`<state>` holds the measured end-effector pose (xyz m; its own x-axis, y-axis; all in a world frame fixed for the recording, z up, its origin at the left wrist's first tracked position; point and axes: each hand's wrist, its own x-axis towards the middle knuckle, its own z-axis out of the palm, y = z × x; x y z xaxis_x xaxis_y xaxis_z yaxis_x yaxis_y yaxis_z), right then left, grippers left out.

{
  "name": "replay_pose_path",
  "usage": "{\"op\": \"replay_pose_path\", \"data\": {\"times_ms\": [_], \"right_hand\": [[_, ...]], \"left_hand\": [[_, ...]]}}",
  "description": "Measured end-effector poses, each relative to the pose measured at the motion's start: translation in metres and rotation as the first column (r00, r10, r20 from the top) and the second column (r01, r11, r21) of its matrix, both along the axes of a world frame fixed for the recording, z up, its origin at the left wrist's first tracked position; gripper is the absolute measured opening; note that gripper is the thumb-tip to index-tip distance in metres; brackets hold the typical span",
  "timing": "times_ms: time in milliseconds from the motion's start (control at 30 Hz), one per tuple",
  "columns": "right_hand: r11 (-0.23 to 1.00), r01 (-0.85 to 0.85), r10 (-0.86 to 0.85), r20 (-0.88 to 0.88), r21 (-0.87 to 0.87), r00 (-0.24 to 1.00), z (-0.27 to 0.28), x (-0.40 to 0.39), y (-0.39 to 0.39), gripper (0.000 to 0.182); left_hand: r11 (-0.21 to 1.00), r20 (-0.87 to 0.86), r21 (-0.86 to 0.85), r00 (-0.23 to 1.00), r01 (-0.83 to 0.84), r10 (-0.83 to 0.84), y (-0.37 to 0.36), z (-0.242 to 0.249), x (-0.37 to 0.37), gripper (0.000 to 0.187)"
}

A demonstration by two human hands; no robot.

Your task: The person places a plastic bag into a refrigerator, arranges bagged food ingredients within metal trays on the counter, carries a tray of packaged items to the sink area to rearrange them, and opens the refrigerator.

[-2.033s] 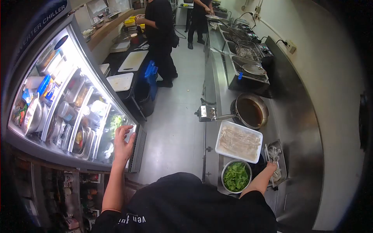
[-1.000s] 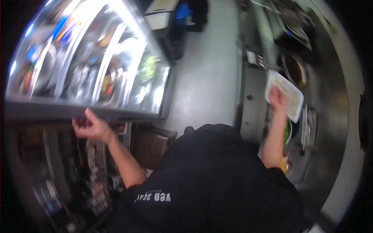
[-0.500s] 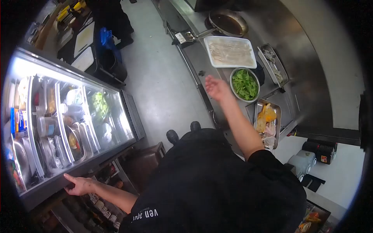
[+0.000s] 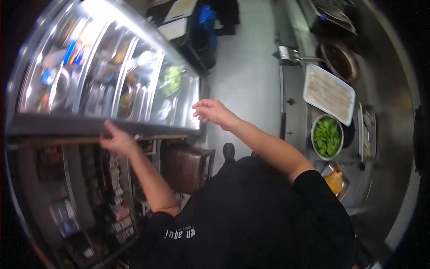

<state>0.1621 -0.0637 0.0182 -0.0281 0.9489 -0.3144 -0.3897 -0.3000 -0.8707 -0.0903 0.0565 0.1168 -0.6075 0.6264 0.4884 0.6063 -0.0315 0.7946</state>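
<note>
Since half a second ago, right hand [image 4: 210, 111] has swung from the steel counter [image 4: 385, 89] across to the chiller's right end; left hand stayed low on the cabinet. One glass-fronted chiller [image 4: 112, 67] at left, lit, several shelves packed with tubs and packets, blurred, count unclear; left hand [image 4: 117, 140] gripping the dark lower edge of its frame, fingers curled over it; right hand empty, fingers loosely bent, narrow gap, just beside the glass corner, contact unclear. One brown stool [image 4: 186, 166] below. Counter at right: one pan [image 4: 340, 60] with brown liquid; one white tray [image 4: 329, 93] of pale strips; one steel bowl [image 4: 327, 136] of green leaves; one small tray [image 4: 336, 179] with orange food.
</note>
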Motion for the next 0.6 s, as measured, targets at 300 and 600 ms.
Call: {"op": "replay_pose_path", "data": {"times_ms": [300, 600], "right_hand": [[0.862, 0.071, -0.366, 0.520, 0.501, 0.772, 0.007, 0.012, 0.008, 0.049], [0.724, 0.382, -0.679, 0.497, 0.574, 0.540, -0.018, 0.143, 0.012, 0.059]], "left_hand": [[0.457, -0.082, 0.142, 0.471, 0.878, -0.878, -0.137, -0.044, 0.137, 0.067], [0.193, 0.140, -0.417, 0.273, 0.888, -0.952, -0.172, -0.156, 0.161, 0.065]]}}
